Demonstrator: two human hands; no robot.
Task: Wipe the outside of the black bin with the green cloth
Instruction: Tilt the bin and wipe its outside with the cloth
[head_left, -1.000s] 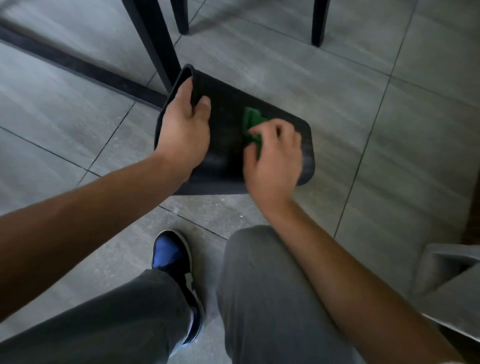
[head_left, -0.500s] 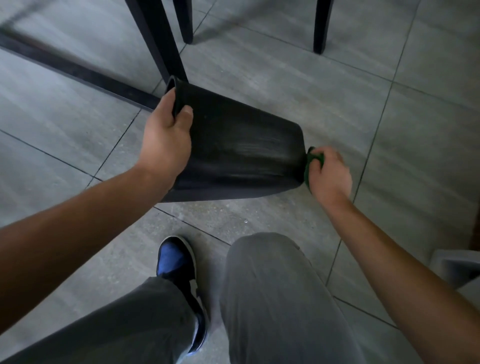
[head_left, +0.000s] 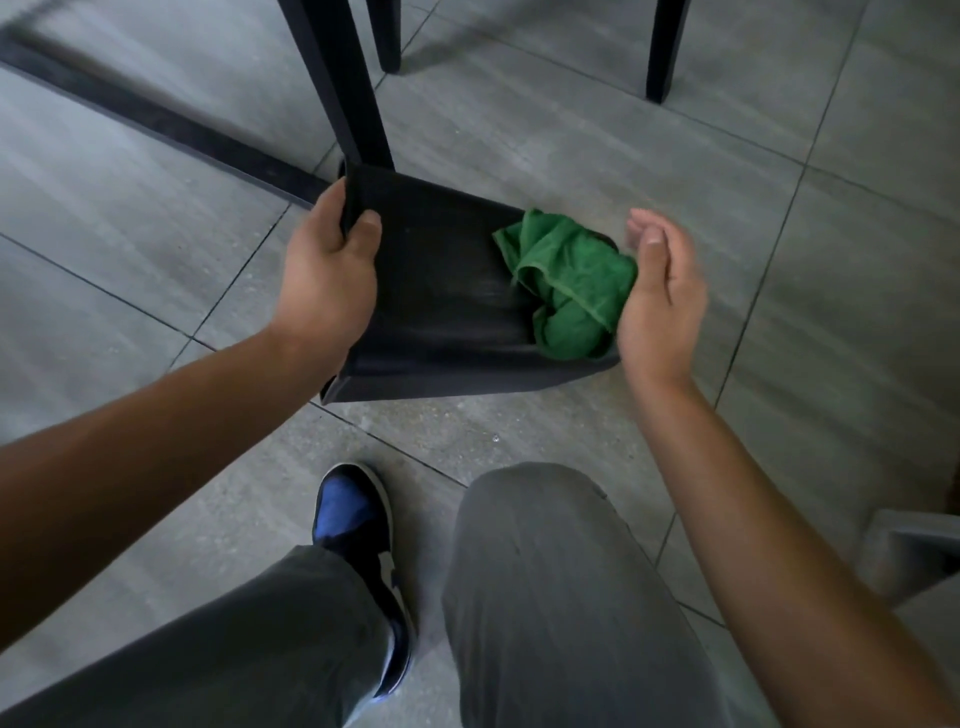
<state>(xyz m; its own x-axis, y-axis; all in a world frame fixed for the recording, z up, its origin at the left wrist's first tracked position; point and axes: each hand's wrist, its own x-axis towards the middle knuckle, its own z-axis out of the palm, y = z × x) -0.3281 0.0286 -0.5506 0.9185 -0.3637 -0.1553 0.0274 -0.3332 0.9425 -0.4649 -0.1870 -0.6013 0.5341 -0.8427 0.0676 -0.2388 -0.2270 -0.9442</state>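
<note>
Grey tiled floor (head_left: 597, 130), black furniture legs (head_left: 345, 78), dark floor strip (head_left: 156, 122)

A grey tiled floor (head_left: 675, 156) is seen on every side of the grip of the left hand (head_left: 332, 275), crossed by thin grout lines. A thick black furniture leg (head_left: 353, 78) is set just beyond the grip, almost touching it. A thinner black leg (head_left: 387, 31) is seen further beyond, and a third leg (head_left: 665, 47) is placed well beyond and to the right. A dark bar (head_left: 156, 124) is laid along the floor beyond and left of the grip. Nearer than the grip, a blue, black and white shoe (head_left: 358, 525) is planted on the tiles, and grey trousers (head_left: 545, 597) are seen beside it. A grey boxy object (head_left: 914, 556), cut off by the frame, is seen far to the right and nearer.
</note>
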